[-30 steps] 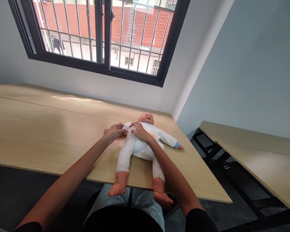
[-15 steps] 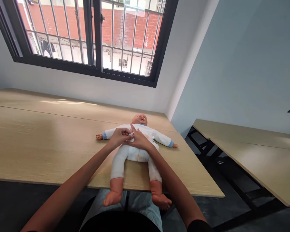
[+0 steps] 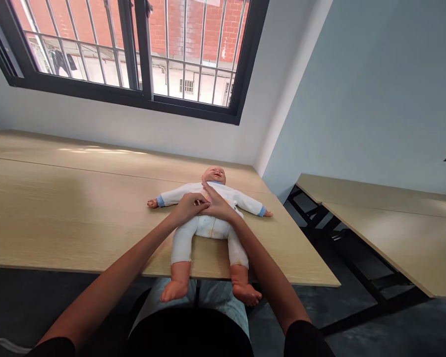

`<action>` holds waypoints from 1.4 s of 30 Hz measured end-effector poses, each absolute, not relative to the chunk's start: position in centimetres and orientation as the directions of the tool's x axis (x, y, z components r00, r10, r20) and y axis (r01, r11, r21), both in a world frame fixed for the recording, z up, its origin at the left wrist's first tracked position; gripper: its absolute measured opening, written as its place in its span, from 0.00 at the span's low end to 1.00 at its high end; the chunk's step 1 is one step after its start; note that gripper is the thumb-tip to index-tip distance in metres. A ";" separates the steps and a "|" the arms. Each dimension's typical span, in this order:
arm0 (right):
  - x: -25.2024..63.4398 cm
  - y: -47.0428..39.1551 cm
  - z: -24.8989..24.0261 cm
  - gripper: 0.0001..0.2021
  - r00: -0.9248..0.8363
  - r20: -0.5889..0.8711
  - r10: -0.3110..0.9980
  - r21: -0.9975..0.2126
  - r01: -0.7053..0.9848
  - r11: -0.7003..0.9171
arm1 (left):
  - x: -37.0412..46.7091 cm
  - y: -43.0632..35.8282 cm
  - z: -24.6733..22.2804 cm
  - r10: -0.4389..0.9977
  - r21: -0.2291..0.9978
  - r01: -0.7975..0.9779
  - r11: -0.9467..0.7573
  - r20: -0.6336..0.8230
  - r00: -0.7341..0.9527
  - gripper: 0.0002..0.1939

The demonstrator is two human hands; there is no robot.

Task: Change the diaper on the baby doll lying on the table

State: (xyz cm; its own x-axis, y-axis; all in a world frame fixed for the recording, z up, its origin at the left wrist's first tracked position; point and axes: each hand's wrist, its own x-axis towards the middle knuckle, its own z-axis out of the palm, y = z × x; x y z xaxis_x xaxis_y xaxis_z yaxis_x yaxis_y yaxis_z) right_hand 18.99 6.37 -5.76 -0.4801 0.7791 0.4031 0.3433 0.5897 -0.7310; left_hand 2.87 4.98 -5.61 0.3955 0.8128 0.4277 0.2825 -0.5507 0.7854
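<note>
A baby doll (image 3: 212, 229) lies on its back on the table, its head away from me and its feet hanging past the near edge. It wears a white suit with blue cuffs, and its arms are spread wide. Over its belly my left hand (image 3: 189, 207) is closed in a pinch against the palm side of my right hand. Whatever its fingertips hold, if anything, is hidden. My right hand (image 3: 220, 207) is open, fingers stretched towards the doll's chest, and covers part of the suit's coloured print. Both hands touch each other.
The light wooden table (image 3: 78, 213) runs far to the left and ends just right of the doll. Across a gap stands a second table (image 3: 386, 223) on black legs. A barred window (image 3: 141, 59) is in the wall behind.
My left fingers have closed in against my right hand, and the white bit seen between the hands is now hidden. The view has tipped slightly downward; the doll stays put.
</note>
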 end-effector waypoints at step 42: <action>25.3 -5.5 -8.4 0.08 -0.132 0.581 0.803 -0.405 0.808 0.427 | -0.7 -0.3 -7.2 0.741 0.591 0.447 -0.671 0.531 0.411 0.09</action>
State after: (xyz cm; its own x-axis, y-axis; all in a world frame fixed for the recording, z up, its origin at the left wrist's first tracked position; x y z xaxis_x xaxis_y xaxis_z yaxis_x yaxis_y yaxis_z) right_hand 25.27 -5.54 -8.40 -0.1324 0.8028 0.5814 0.8084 0.4268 -0.4053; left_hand -0.73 -0.32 -7.22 0.4108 0.7413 0.5308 0.4468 -0.6712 0.5915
